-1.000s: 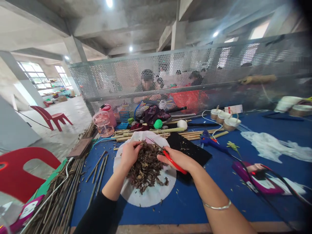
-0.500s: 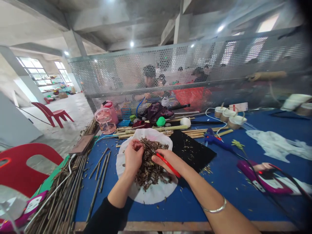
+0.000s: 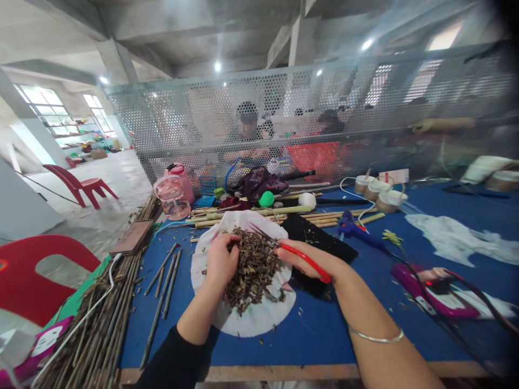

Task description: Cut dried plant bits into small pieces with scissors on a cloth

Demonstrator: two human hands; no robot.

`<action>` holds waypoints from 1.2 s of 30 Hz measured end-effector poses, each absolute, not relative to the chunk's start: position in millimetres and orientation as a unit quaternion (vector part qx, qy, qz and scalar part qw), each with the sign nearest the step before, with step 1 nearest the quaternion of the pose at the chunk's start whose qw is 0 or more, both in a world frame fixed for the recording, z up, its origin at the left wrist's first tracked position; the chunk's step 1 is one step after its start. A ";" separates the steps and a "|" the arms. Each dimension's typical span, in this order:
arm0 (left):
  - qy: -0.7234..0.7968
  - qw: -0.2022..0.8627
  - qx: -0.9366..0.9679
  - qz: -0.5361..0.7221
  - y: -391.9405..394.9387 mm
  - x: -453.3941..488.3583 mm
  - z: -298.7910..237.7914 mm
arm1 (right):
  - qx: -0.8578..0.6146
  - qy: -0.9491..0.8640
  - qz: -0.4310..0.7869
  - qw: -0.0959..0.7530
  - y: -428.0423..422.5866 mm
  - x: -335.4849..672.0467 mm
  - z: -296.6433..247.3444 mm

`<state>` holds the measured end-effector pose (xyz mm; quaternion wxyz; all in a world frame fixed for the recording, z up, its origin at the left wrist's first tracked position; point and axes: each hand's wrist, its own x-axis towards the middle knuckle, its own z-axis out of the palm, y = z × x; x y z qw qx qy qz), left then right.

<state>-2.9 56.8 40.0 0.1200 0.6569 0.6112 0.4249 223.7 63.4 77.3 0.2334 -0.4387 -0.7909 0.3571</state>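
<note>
A heap of dry brown leaf bits (image 3: 255,270) lies on a round white cloth (image 3: 243,326) on the blue table. At the heap's left edge my left hand (image 3: 221,262) curls its fingers and thumb inward over the leaves; what is between the fingertips, if anything, is too small to make out. My right hand (image 3: 310,256) grips red-handled scissors (image 3: 304,256) at the right of the heap. Their dark blades stand slightly apart and point up and left over the leaves.
Thin sticks (image 3: 164,286) lie left of the cloth, beside a long stick bundle (image 3: 101,319) with a phone (image 3: 132,237) on it. A black sheet (image 3: 320,240), blue glue gun (image 3: 359,229), and pink jug (image 3: 172,197) surround the cloth. People sit behind a perforated metal screen (image 3: 182,124).
My right hand has moved right with the scissors, away from my left hand, and the blades now show more. My left hand's fingers have left their raised pinch and lowered toward the leaves.
</note>
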 end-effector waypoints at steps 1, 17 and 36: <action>0.603 0.103 0.665 0.429 55.6 -0.7 43.5 | -0.444 -0.787 0.360 0.231 66.8 229.5 77.5; 0.680 0.055 0.711 0.171 36.3 24.9 32.3 | -0.626 -0.745 0.148 0.174 106.6 220.0 33.6; 0.508 -0.051 0.859 0.026 78.4 82.3 48.7 | -0.649 -0.712 0.149 0.221 119.6 244.2 31.0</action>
